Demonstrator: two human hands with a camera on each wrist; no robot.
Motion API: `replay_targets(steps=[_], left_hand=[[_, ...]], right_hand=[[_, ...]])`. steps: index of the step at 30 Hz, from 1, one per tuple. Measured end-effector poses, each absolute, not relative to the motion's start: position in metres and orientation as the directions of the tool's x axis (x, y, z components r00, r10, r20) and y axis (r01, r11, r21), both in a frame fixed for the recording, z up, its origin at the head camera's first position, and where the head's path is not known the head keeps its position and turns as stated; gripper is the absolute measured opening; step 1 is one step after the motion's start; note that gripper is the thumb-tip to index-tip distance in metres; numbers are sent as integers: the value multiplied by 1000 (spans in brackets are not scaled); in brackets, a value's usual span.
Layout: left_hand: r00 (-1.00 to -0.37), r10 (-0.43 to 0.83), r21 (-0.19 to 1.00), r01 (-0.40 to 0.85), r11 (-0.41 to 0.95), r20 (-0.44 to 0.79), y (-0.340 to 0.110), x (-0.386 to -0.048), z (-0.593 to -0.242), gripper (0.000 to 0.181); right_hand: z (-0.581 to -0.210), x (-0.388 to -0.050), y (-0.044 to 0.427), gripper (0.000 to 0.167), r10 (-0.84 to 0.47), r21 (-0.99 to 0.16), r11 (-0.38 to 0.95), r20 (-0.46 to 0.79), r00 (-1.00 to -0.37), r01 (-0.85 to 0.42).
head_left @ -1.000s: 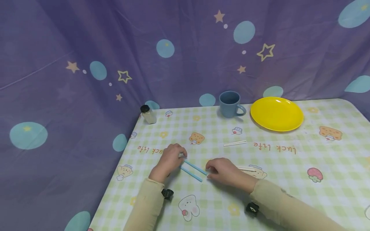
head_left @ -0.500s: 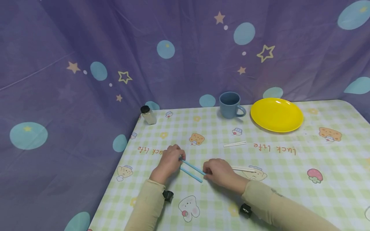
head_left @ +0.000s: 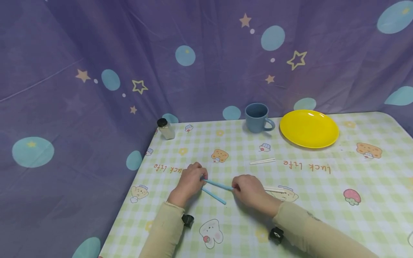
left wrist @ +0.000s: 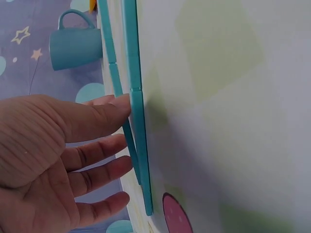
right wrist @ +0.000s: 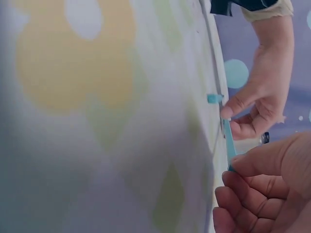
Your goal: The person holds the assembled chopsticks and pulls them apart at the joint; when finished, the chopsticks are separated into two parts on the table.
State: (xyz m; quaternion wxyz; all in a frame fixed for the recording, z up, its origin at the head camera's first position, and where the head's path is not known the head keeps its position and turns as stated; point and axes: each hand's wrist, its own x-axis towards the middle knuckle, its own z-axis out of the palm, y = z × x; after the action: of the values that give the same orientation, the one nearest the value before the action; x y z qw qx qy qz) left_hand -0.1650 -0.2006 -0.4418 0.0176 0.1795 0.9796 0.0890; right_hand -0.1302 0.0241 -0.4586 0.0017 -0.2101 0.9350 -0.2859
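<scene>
A purple curtain point(head_left: 206, 80) printed with stars and blue ovals hangs behind a worktop point(head_left: 322, 222), which is covered in a green-and-white checked cloth with cartoon figures and lettering. The left hand point(head_left: 190, 180) pinches one blue chopstick point(head_left: 219, 184) near its left end between thumb and index finger; its other fingers point(left wrist: 102, 174) are parted and only slightly bent. The right hand point(head_left: 249, 189) pinches the other end between thumb and forefinger, its remaining fingers curled in loosely — so the stick spans the gap between the two sets of fingers. A second blue chopstick point(head_left: 214, 196) lies on the cloth nearer the person, one end just beside the left fingers. Beyond the right fingers lies a small pair of white sticks point(head_left: 262, 161); another white pair point(head_left: 274, 190) lies to the right of them, partly hidden by the hand. Farther off, past both sets of fingers, stand a blue mug point(head_left: 256, 119) with its handle to the right and, beside it, a yellow plate point(head_left: 309, 129). A black-lidded shaker point(head_left: 166, 131) stands beyond the left fingers, at the worktop's far left corner.
</scene>
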Motion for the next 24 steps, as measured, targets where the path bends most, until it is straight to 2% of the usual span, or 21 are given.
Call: replay_targets(steps=[12,17,24], left_hand=[[-915,401,352,388,852,39,-185,-159,-438,12],[-923,382,442,357,823,35,-175,-155,-435,7],[-907,413,495,395,774,78,-160,-153,-436,6]], right_hand=[[-451,-136,67,10,-397,-557,699,218,-891,-448],[-450,-137,87,10,-402,-624,656,189,-896,-425],[-449,-136,109,9,-392,-677,619,173,-903,-398]])
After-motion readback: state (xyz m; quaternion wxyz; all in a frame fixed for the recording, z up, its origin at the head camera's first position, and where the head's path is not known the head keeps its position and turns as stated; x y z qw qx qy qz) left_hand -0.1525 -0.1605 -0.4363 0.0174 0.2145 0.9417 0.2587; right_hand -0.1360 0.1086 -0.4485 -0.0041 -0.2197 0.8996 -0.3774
